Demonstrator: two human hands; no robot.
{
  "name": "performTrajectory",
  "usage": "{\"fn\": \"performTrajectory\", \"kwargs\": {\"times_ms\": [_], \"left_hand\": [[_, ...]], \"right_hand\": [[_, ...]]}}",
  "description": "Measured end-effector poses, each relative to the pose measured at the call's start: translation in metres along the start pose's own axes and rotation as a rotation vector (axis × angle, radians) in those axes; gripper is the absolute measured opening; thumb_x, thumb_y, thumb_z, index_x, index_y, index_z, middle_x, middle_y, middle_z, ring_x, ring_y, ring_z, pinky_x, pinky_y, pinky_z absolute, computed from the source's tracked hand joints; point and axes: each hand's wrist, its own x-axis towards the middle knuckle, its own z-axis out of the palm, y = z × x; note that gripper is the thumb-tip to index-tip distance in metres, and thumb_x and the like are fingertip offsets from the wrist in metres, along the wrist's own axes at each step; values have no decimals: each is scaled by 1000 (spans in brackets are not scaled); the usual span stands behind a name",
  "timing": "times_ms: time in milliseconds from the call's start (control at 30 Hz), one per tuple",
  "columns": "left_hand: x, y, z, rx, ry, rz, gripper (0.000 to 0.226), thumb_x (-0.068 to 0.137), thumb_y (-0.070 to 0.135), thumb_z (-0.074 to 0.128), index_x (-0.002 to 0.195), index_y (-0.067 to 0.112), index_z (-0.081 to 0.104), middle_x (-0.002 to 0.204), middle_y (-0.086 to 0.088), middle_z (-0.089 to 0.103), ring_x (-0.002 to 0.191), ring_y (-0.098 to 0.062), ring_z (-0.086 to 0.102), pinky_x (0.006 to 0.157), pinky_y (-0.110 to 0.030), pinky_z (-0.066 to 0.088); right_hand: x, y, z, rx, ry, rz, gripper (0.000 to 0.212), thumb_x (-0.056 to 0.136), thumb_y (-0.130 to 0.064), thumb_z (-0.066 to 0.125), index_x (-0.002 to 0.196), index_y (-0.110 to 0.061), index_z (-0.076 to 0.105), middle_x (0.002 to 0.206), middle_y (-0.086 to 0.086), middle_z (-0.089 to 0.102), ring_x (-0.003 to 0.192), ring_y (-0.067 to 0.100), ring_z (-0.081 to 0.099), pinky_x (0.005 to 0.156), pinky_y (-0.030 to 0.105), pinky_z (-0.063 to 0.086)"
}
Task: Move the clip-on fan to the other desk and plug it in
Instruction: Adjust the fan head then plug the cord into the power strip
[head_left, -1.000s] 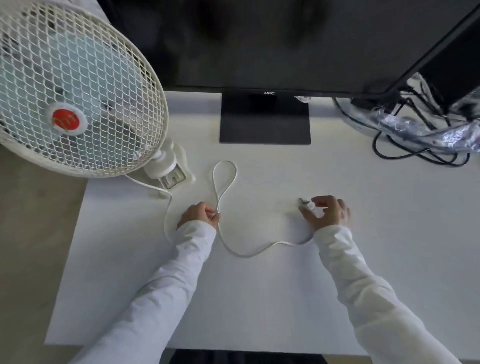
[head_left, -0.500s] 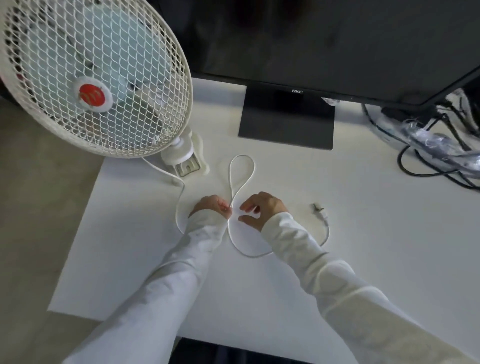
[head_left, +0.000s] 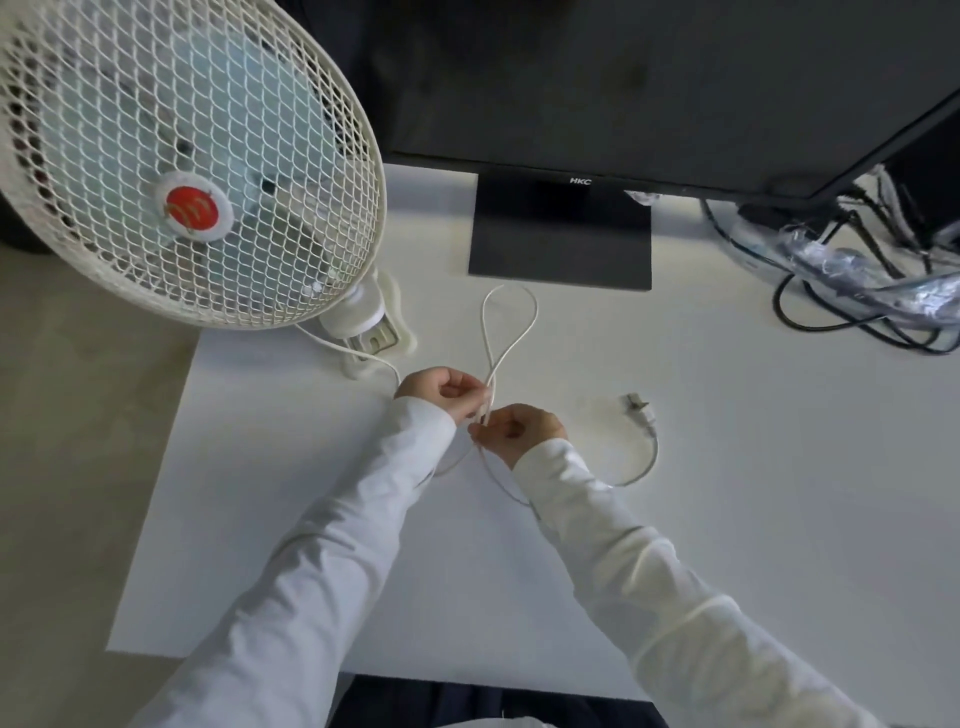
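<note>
A white clip-on fan with a mesh guard and a red hub is clamped by its clip to the left edge of the white desk. Its thin white cord makes a loop on the desk and crosses over itself. My left hand pinches the cord at the crossing. My right hand holds the same cord just below, touching the left hand. The plug lies loose on the desk to the right of my hands.
A black monitor on a flat stand fills the back of the desk. Black cables and a clear plastic bag are piled at the back right. Beige floor lies left of the desk edge.
My right hand let go of the plug, moved left and took hold of the cord beside my left hand. The plug now lies on the desk. The view shifted left.
</note>
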Motion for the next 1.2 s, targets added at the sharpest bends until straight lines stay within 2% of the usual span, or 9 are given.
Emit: {"fn": "performTrajectory", "kwargs": {"times_ms": [133,300,367,433,533,700,867,1000,1200], "left_hand": [[-2,15,-10,-156,75,83,25,80,3,60,62,20,53,63,0,58,49,-5,62,49,-17,49],[-2,41,-18,-153,97,225,25,79,3,60,63,22,54,64,0,56,40,4,58,43,-10,48],[-5,52,-18,-115,76,297,26,79,3,61,63,23,54,61,1,55,39,4,55,43,-9,48],[-11,62,-16,-101,12,358,26,78,4,63,63,25,56,61,3,55,42,4,54,46,-10,49],[-22,75,-14,-7,-111,434,25,76,9,66,62,29,57,61,6,58,47,-1,56,49,-13,52],[-40,91,-6,80,-219,489,27,73,10,69,61,31,57,60,10,60,48,0,57,50,-14,52],[-53,91,-4,56,-79,577,24,77,19,64,63,33,52,66,17,59,64,-8,58,68,-21,48],[-65,76,-9,-108,-41,374,33,85,31,52,53,25,56,43,18,62,46,2,56,47,-10,44],[-80,90,10,-15,-306,-78,53,83,59,37,62,19,66,41,18,65,36,1,56,32,-7,35]], "right_hand": [[-13,3,-5,51,43,-6,12,75,-26,70,67,-26,61,60,-14,53,73,14,55,67,16,38],[-23,19,-13,-61,111,-13,19,74,-27,71,85,-13,70,67,-8,56,72,16,52,51,7,36],[-28,18,-18,-137,148,-49,27,72,-28,73,93,-10,68,80,-2,62,80,20,55,61,7,38],[-35,12,-27,-95,316,-179,40,68,-21,77,102,-7,63,99,10,65,85,24,59,76,12,40],[-50,-10,-47,-65,657,-525,51,64,-10,80,111,-5,60,103,17,60,71,16,53,69,7,36],[-65,-42,-83,-244,800,-827,19,68,0,73,86,-2,73,96,25,63,76,31,60,67,28,51],[-79,-39,-105,-264,745,-813,8,68,-9,74,74,-3,75,67,14,65,56,2,45,62,-3,37],[-102,-29,-131,-136,751,-658,12,67,-12,77,79,-8,76,65,-3,55,60,-13,49,60,0,35],[-141,-23,-153,-36,648,-655,21,64,-13,78,72,-29,68,61,-15,55,56,-8,50,58,3,36]]}}
